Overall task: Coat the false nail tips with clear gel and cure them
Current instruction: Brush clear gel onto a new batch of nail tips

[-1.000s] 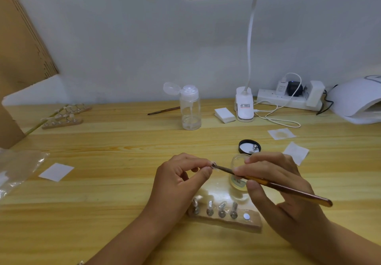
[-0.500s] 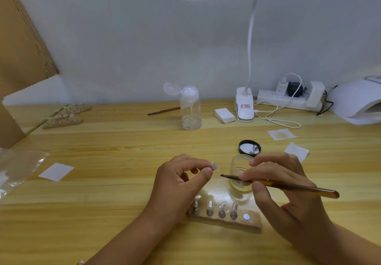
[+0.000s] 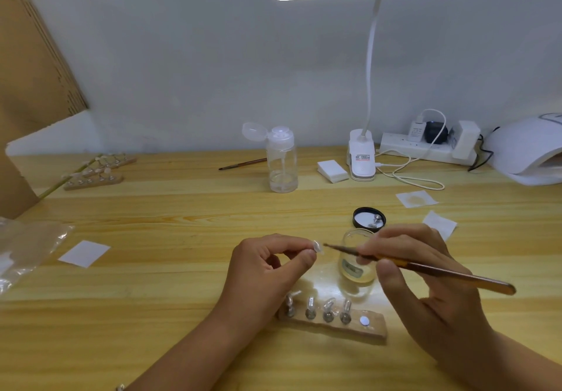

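Head view: mid-coating, judging by the layout. In left hand (image 3: pixel 267 266), fingers curled, a single clear nail tip (image 3: pixel 317 246) pinched between thumb and forefinger, held up over the table (image 3: pixel 182 238) just left of the gel jar (image 3: pixel 354 272). In right hand (image 3: pixel 431 293), a brush (image 3: pixel 456 276) gripped pen-style, bristle end right beside the tip, touching or just apart (can't tell at this res.).

On the wooden holder (image 3: pixel 334 329) near the front edge: four tips standing on studs, plus one bare stud at the right end, prob. home of the tip in hand. Glossy, all four, but coated or not, can't say. Far left, two more holders (image 3: pixel 94 181) w/ tips, status unknown. Curing lamp (image 3: pixel 529 150) at far right, well apart from the work, inside not visible; curing of this batch prob. not yet done. Left to do, at a guess: finish this tip, back onto its stud, then the whole holder under the lamp.

Containers:
- Gel jar: open, clear glass, low pool of clear-to-yellowish gel at the bottom, partly hidden by right-hand fingers.
- Black lid (image 3: pixel 355 218): just behind the jar, upside down, w/ a small metal stud lying in it.
- Pump bottle (image 3: pixel 282 165): further back, cap flipped open, a little clear liquid at the base.
- Plastic bag (image 3: pixel 27 247): at the far left edge, contents unclear.
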